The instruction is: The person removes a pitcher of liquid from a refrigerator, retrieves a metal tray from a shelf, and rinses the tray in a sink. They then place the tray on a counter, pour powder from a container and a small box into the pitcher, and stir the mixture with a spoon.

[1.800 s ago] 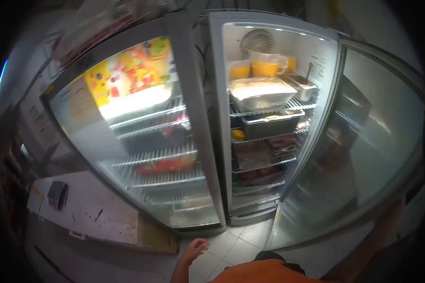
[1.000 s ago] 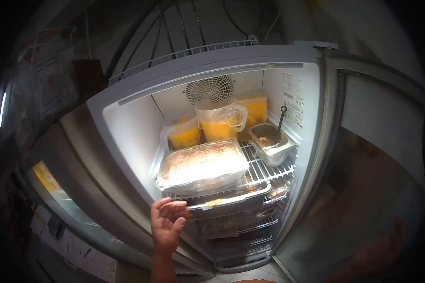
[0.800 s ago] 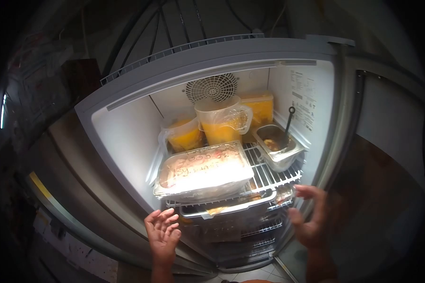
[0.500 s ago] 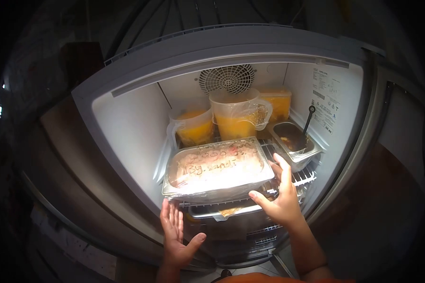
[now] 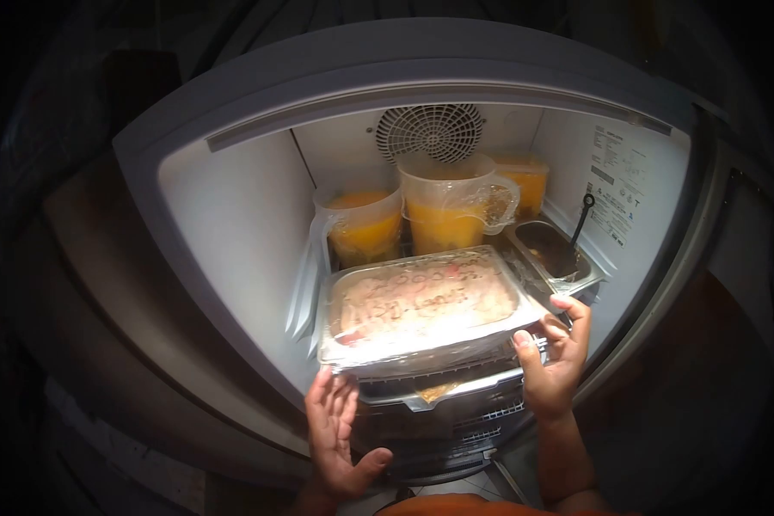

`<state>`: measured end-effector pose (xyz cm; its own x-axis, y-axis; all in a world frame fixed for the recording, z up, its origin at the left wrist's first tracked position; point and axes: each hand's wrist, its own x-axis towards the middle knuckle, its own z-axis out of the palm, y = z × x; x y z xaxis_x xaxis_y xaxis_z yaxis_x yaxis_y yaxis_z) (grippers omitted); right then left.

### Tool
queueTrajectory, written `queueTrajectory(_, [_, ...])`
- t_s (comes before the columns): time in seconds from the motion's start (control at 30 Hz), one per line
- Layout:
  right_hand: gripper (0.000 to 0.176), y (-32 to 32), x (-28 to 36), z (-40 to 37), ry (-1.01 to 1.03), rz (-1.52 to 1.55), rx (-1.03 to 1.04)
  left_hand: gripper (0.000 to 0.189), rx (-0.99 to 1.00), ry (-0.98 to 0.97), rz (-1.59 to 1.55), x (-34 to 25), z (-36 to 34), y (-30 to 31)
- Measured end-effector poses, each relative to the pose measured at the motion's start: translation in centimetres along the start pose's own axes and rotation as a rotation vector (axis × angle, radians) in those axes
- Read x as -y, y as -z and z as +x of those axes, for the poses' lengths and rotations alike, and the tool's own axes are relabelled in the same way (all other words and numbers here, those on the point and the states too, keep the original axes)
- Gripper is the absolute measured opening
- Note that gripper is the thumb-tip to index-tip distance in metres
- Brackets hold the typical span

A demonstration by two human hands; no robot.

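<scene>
A rectangular metal food pan (image 5: 421, 301) covered in cling film rests on the upper rack of an open fridge, with pale pinkish contents and handwriting on the film. Below its front left corner is my left hand (image 5: 340, 430), fingers stretched upward with the fingertips right at the rim, thumb spread away. My right hand (image 5: 555, 365) is at the front right corner, thumb toward the front and fingers curved up along the right side. Thumb and fingers stand apart, and neither hand is wrapped round the pan.
Behind the pan stand two plastic jugs, a left one (image 5: 365, 232) and a taller one (image 5: 445, 211), both holding orange contents. An orange-filled container (image 5: 525, 185) is farther back. At right sits a smaller metal pan (image 5: 559, 258) with a black-handled utensil (image 5: 582, 219). Another pan (image 5: 482, 378) lies below.
The view has shifted, carrying the fridge contents rightward in the picture. My right thumb has come closer to the pan's corner and the right fingers are more curved. My left hand stays near the left corner.
</scene>
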<state>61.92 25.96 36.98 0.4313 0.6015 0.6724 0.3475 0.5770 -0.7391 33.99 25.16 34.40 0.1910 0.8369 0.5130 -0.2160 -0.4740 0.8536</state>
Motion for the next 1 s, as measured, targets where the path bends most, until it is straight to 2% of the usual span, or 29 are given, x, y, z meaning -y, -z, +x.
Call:
queueTrajectory(0.07, [0.047, 0.3, 2.1, 0.9, 0.205, -0.434, 0.016, 0.124, 0.101, 0.050, 0.003, 1.0, 0.1, -0.1])
queueTrajectory(0.1, [0.042, 0.2, 3.3, 1.4, 0.372, -0.691, -0.013, 0.125, 0.151, 0.072, 0.004, 1.5, 0.2, -0.2])
queueTrajectory(0.13, [0.035, 0.1, 4.7, 1.7, 0.421, -0.755, -0.040, 0.119, 0.213, 0.030, 0.015, 1.7, 0.6, -0.3])
queueTrajectory(0.23, [0.036, -1.6, 8.2, 3.1, 0.443, -0.390, 0.118, 0.110, 0.244, -0.011, 0.127, 1.9, 1.3, -0.7])
queueTrajectory(0.27, [0.043, -2.1, 8.2, 4.0, 0.422, -0.279, 0.258, 0.089, 0.136, -0.018, 0.150, 0.9, 1.8, -0.7])
queueTrajectory(0.3, [0.046, -2.8, 8.6, 4.9, 0.404, -0.329, 0.378, 0.074, 0.052, -0.071, 0.241, 1.5, 2.3, -0.1])
queueTrajectory(0.37, [0.056, -3.8, 8.6, 5.5, 0.418, -0.466, 0.538, 0.065, -0.102, -0.217, 0.366, 1.3, 4.2, 1.1])
queueTrajectory(0.47, [0.072, -4.3, 7.7, 4.7, 0.528, -0.686, 0.635, 0.064, -0.265, -0.426, 0.538, -1.0, 8.5, 0.0])
queueTrajectory(0.5, [0.076, -4.3, 6.9, 4.1, 0.522, -0.689, 0.652, 0.069, -0.314, -0.452, 0.523, -0.7, 11.1, -0.5])
queueTrajectory(0.53, [0.080, -4.3, 6.1, 3.4, 0.516, -0.692, 0.670, 0.077, -0.388, -0.362, 0.630, -0.9, 13.3, -1.3])
queueTrajectory(0.57, [0.080, -4.5, 5.4, 3.0, 0.537, -0.747, 0.652, 0.084, -0.445, -0.357, 0.718, 0.3, 15.9, -1.4])
queueTrajectory(0.63, [0.079, -4.9, 4.5, 1.7, 0.574, -0.849, 0.624, 0.090, -0.487, -0.148, 0.816, 1.5, 20.1, -1.4])
queueTrajectory(0.67, [0.079, -5.2, 3.9, 1.1, 0.602, -0.869, 0.561, 0.091, -0.470, -0.104, 0.901, 1.9, 21.3, -1.1])
queueTrajectory(0.73, [0.077, -5.7, 3.5, 0.4, 0.607, -0.853, 0.515, 0.080, -0.433, -0.012, 1.014, 2.2, 22.8, -0.2])
queueTrajectory(0.83, [0.067, -5.8, 2.4, 0.2, 0.649, -0.827, 0.464, 0.060, -0.429, 0.089, 1.010, 1.0, 23.8, -0.1])
queueTrajectory(0.93, [0.062, -5.7, 0.8, -0.2, 0.672, -0.794, 0.417, 0.050, -0.399, 0.158, 0.586, 3.4, 25.0, 0.4])
queueTrajectory(1.0, [0.060, -5.7, 0.0, -0.2, 0.707, -0.769, 0.371, 0.048, -0.519, -0.052, 0.612, 4.5, 24.6, -0.3])
